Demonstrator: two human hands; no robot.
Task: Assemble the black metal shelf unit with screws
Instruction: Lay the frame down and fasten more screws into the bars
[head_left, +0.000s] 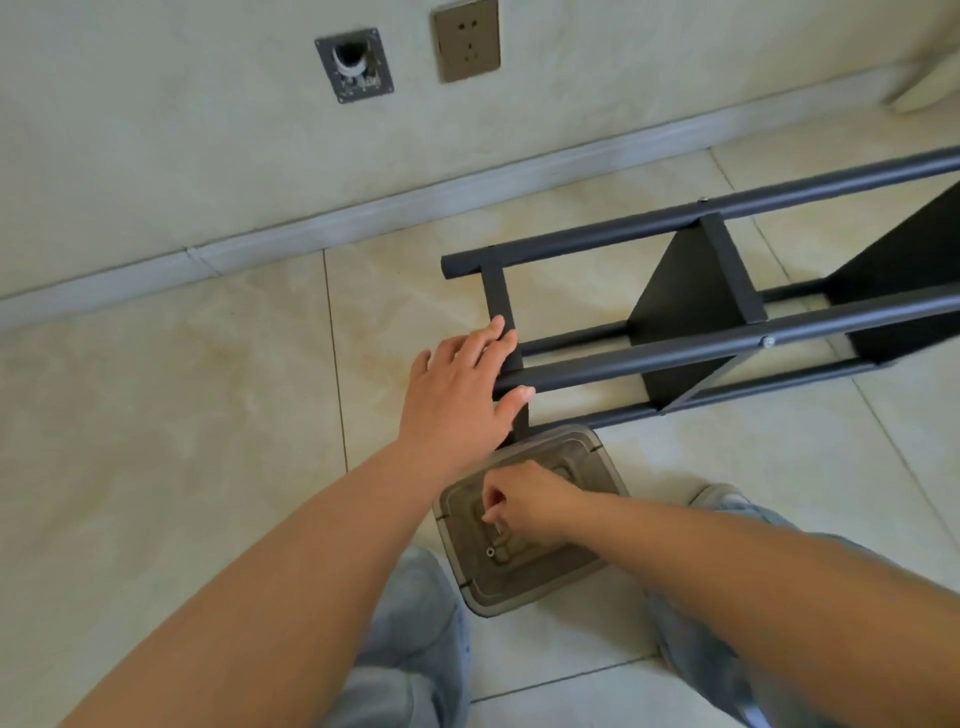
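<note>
The black metal shelf unit (691, 291) lies on its side on the tiled floor, its round posts running off to the right and two flat shelves fixed between them. Silver screw heads show on the near post (768, 341). My left hand (462, 384) rests with straight fingers on the end crossbar and the end of the near post. My right hand (524, 501) reaches into a grey plastic tray (597, 467) below the frame and pinches a small screw (497, 527) between its fingertips. Another loose screw (490, 552) lies in the tray.
A tiled wall with a skirting board runs across the back, holding a socket (466, 39) and a metal pipe plate (354, 65). My knees in light jeans (410, 649) flank the tray. Bare floor tiles spread to the left.
</note>
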